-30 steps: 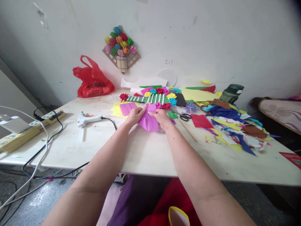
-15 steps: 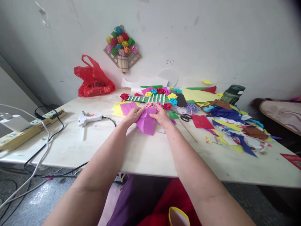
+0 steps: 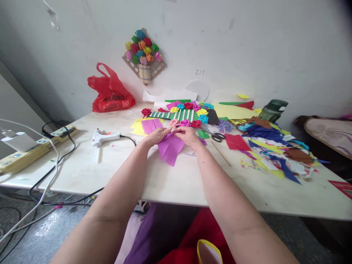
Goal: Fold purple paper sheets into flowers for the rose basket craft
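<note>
Both my hands meet over the middle of the white table (image 3: 176,179). My left hand (image 3: 154,136) and my right hand (image 3: 188,135) pinch the top edge of a purple paper sheet (image 3: 169,149), which hangs down between them toward me. Just beyond my fingers lies a green strip craft (image 3: 176,115) edged with small paper roses in red, pink, yellow and blue. A second purple sheet (image 3: 150,125) rests on yellow paper left of my left hand.
A white glue gun (image 3: 104,138) with its black cord lies at left, near a yellow power strip (image 3: 33,148). A red plastic bag (image 3: 110,91) stands by the wall. Scissors (image 3: 217,136), a wooden stick (image 3: 220,153) and several coloured paper scraps (image 3: 275,150) fill the right side.
My hands have drawn closer together at the sheet's top edge, and the purple paper has turned so that a corner points down toward me.
</note>
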### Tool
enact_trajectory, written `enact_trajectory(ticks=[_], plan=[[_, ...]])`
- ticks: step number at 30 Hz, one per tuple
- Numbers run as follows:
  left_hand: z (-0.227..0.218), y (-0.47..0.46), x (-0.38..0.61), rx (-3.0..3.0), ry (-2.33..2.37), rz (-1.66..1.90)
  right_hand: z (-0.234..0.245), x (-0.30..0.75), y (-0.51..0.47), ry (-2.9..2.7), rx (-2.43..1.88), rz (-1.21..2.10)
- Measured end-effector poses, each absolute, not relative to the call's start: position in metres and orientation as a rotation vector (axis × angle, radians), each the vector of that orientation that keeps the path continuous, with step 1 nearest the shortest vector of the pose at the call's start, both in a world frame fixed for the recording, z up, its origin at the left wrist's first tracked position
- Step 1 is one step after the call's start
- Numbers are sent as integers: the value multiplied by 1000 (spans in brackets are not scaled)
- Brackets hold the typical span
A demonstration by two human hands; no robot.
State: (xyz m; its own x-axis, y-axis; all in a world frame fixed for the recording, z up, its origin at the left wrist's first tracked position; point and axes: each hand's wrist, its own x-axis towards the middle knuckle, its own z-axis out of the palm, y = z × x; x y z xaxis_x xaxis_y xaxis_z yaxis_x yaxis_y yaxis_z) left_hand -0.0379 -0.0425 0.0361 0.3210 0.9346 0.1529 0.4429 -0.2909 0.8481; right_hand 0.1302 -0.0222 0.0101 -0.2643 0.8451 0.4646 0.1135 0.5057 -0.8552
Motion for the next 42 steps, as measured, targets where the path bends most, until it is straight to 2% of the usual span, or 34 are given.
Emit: enact_trajectory(ticks=[17, 27, 42], plan=[[33, -38, -39, 1956, 1152, 769, 17, 126, -31, -1590, -865, 1060], [35, -42, -37, 1967, 1183, 819, 16, 131, -28, -1494, -839, 1050], [34, -38, -35, 1810, 1203, 1067, 20, 132, -33, -1319, -913, 1402]])
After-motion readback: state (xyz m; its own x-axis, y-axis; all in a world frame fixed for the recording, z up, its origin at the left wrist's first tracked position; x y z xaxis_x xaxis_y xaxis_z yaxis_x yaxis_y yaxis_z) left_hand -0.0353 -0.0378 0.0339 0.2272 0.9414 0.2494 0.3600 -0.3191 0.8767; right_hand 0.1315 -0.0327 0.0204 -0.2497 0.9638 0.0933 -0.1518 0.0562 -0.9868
